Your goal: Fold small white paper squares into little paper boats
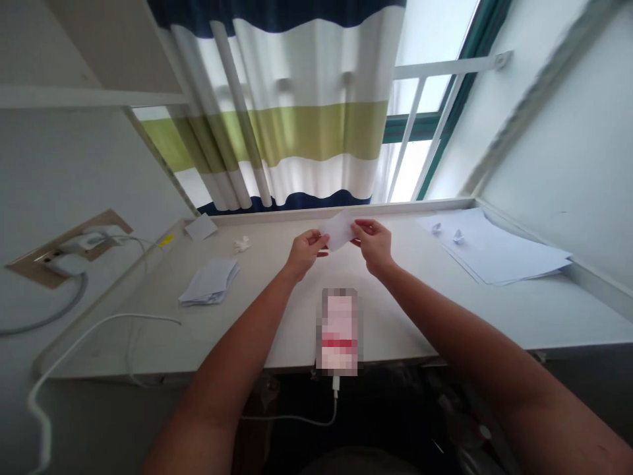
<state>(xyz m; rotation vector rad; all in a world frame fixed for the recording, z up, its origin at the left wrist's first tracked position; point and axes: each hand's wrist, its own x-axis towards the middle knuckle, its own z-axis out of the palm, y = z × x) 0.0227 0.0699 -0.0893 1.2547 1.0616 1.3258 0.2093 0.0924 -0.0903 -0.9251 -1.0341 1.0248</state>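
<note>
Two bare arms (237,356) reach up from the bottom of the frame. Between them, low in the middle, lies a phone (339,323), blurred into blocks, so any writing on it can't be read. Its white cord (335,389) hangs past the front edge of the white table (297,330). Near the center of the frame, the left hand (305,252) and the right hand (374,245) are a little apart, and each pinches one side of a small white paper (339,231). At middle left sit a paper pile (210,282), a crumpled bit (242,245) and a paper square (201,227). Big sheets (499,257) lie at middle right, with two little crumpled pieces (458,236) on top. White table top shows between those sheets and the right hand. A raised rim (281,216) runs along the back, below the striped curtain (297,132).
</note>
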